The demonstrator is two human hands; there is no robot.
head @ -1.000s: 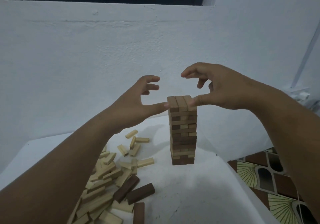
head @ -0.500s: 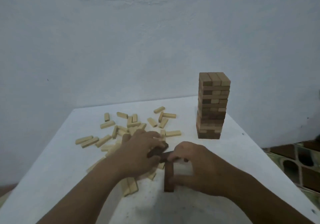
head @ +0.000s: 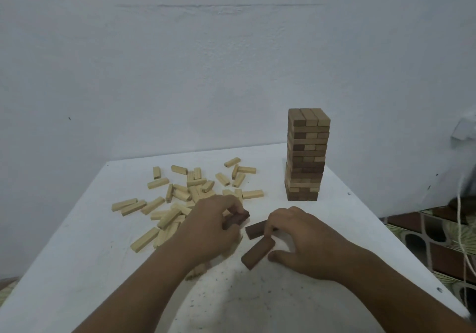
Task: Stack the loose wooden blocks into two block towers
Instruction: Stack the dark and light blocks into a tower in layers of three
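The left hand [head: 211,225] pinches a dark block [head: 236,219], and the right hand [head: 300,237] pins two dark blocks [head: 258,252] flat; a careless elbow swing could topple the finished tower [head: 306,154] standing beyond the right hand (it looks tall and narrow). Pale loose blocks [head: 180,198] litter the white table [head: 103,268] past the left hand, a plain white wall [head: 180,74] behind.

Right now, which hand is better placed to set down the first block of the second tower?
Probably the left hand: it already grips a dark block, lifted. The right hand only touches two dark blocks lying flat.
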